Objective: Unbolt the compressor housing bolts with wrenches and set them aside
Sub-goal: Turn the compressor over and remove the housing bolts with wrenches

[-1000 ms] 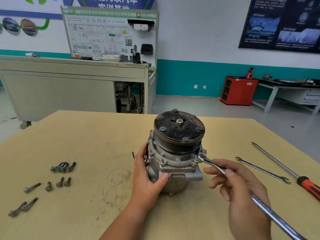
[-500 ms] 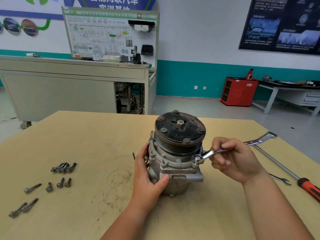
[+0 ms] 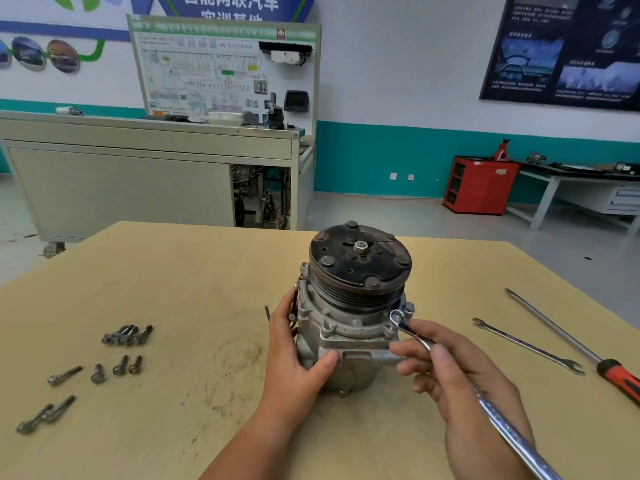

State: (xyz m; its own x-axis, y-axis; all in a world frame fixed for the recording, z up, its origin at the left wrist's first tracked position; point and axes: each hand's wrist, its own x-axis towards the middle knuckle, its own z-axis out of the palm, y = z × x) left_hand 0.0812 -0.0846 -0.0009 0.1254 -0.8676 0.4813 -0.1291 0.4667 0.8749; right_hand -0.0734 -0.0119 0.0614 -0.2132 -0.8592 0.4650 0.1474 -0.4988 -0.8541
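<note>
My right hand is curled round the shaft of a long chrome ring wrench, thumb and fingertips pinching it close behind the ring. The rest of the shaft runs back over my hand toward me. The ring sits over a small hex-headed flange bolt on the near right rim of the grey cast-metal compressor. The compressor stands in the middle of the tan wooden surface with its black grooved pulley facing up and away. My left hand wraps its left side, with the thumb pressed across the near face to brace it. As I judge it, this step goes well if the ring is fully down on the head and level before I pull. I should swing in short arcs, since the pulley overhangs the flange, and bear down with the left hand so the body does not twist on the board. A second bolt head sits just beyond this one, so more seem left. Far to the left lie the loose bolts already out, in three small groups. To the right lie a slim open-ended spanner and a long red-handled screwdriver, well apart from the compressor.
</note>
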